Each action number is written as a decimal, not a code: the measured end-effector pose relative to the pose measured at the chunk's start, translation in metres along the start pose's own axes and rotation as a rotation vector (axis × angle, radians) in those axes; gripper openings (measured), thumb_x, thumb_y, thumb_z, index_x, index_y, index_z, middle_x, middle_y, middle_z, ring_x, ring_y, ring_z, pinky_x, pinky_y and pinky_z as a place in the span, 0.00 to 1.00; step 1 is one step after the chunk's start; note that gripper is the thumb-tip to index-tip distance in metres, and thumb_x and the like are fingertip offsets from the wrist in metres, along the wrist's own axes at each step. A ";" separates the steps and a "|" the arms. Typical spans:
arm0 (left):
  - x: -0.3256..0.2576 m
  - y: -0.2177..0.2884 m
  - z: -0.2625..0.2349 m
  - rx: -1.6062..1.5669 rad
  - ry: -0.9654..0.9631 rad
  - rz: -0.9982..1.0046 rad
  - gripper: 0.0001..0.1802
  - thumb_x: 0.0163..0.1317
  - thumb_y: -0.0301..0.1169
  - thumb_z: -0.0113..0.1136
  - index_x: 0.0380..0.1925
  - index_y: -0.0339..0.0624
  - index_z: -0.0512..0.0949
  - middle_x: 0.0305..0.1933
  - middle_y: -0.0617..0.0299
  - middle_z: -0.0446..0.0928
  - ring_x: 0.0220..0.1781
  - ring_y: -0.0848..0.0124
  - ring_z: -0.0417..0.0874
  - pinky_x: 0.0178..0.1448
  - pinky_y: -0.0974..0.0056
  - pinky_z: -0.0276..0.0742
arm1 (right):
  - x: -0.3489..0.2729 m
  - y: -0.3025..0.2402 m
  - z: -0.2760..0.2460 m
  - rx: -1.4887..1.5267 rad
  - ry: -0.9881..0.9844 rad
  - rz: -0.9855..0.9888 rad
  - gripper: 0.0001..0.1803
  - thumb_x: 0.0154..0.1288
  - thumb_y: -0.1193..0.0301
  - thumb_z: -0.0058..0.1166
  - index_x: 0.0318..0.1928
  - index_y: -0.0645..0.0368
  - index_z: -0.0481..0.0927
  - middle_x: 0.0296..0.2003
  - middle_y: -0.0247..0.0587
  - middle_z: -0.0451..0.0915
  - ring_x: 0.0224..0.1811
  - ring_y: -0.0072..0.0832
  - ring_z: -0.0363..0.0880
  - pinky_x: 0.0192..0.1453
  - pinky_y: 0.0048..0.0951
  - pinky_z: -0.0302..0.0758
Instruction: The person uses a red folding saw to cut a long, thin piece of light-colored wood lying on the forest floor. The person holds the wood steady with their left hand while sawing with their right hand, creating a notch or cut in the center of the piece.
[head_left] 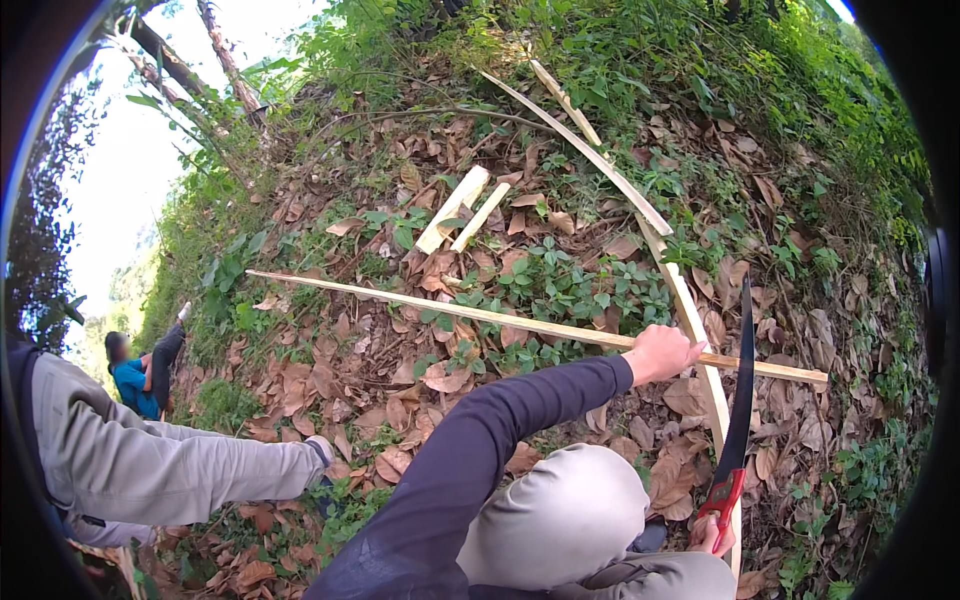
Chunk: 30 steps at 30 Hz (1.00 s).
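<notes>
L hand (660, 353) is gripping the strip (500, 318), fingers wrapped round it; strip is lying crosswise over the plank (685, 300). R hand (708, 535) is grasping the saw (739, 430) by its handle (724, 494); saw's crossing the strip R of L hand, contact unclear. 2 short pcs (454, 205) are lying nearby.
</notes>
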<state>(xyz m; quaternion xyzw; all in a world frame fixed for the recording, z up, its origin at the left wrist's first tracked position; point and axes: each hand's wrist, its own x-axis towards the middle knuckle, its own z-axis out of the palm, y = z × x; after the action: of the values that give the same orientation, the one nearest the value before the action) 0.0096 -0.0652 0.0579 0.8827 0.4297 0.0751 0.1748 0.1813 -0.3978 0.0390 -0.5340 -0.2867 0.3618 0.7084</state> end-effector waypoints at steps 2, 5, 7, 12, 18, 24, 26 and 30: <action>-0.003 -0.001 -0.005 -0.011 0.001 0.005 0.41 0.77 0.56 0.35 0.17 0.37 0.84 0.19 0.46 0.80 0.23 0.49 0.84 0.33 0.48 0.82 | -0.003 0.006 -0.006 0.015 -0.021 0.011 0.13 0.65 0.81 0.48 0.23 0.62 0.65 0.11 0.31 0.62 0.10 0.18 0.55 0.16 0.25 0.51; -0.007 -0.006 -0.008 -0.002 0.024 0.009 0.42 0.76 0.56 0.35 0.15 0.38 0.83 0.18 0.47 0.80 0.23 0.49 0.84 0.33 0.48 0.81 | -0.009 0.009 -0.005 -0.013 -0.002 0.039 0.11 0.65 0.81 0.49 0.25 0.62 0.66 0.12 0.32 0.63 0.11 0.18 0.56 0.16 0.24 0.52; -0.013 -0.013 -0.006 -0.001 0.030 0.003 0.41 0.76 0.55 0.36 0.14 0.38 0.83 0.16 0.48 0.78 0.21 0.49 0.83 0.31 0.48 0.81 | -0.014 0.022 -0.019 -0.025 0.031 0.076 0.06 0.63 0.78 0.55 0.31 0.65 0.72 0.13 0.34 0.65 0.13 0.19 0.60 0.19 0.24 0.57; -0.020 -0.016 0.001 -0.003 0.042 0.016 0.41 0.77 0.54 0.37 0.13 0.39 0.82 0.14 0.48 0.77 0.19 0.49 0.82 0.29 0.49 0.81 | -0.026 0.069 -0.058 -0.275 0.147 0.012 0.08 0.60 0.75 0.60 0.35 0.68 0.77 0.13 0.33 0.64 0.14 0.19 0.61 0.21 0.24 0.60; -0.019 0.000 0.001 0.019 0.048 0.106 0.40 0.77 0.53 0.38 0.13 0.39 0.81 0.15 0.52 0.78 0.19 0.53 0.82 0.27 0.52 0.80 | -0.013 0.017 -0.041 -0.240 0.153 -0.025 0.07 0.61 0.75 0.58 0.33 0.67 0.76 0.13 0.33 0.64 0.14 0.19 0.60 0.20 0.24 0.60; -0.011 0.008 -0.006 0.016 0.077 0.131 0.40 0.77 0.52 0.37 0.11 0.39 0.80 0.13 0.53 0.76 0.17 0.55 0.81 0.25 0.53 0.79 | -0.007 0.000 -0.044 -0.248 0.172 -0.047 0.07 0.62 0.75 0.57 0.31 0.66 0.74 0.13 0.32 0.64 0.13 0.19 0.60 0.20 0.24 0.59; -0.011 0.008 -0.010 0.017 0.082 0.140 0.41 0.78 0.52 0.37 0.10 0.39 0.79 0.12 0.53 0.75 0.16 0.55 0.80 0.25 0.53 0.79 | -0.006 0.001 -0.044 -0.247 0.175 -0.046 0.07 0.63 0.75 0.56 0.31 0.65 0.73 0.13 0.32 0.64 0.13 0.19 0.60 0.19 0.24 0.59; -0.011 0.014 -0.024 0.038 0.092 0.180 0.40 0.78 0.52 0.37 0.10 0.39 0.79 0.13 0.53 0.75 0.16 0.54 0.80 0.25 0.53 0.79 | -0.004 0.001 -0.044 -0.254 0.184 -0.040 0.07 0.64 0.75 0.55 0.30 0.65 0.72 0.13 0.32 0.64 0.13 0.19 0.59 0.19 0.24 0.59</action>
<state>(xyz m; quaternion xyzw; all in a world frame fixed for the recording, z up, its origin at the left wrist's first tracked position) 0.0063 -0.0759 0.0858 0.9165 0.3576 0.1228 0.1309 0.2132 -0.4250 0.0260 -0.6443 -0.2746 0.2579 0.6655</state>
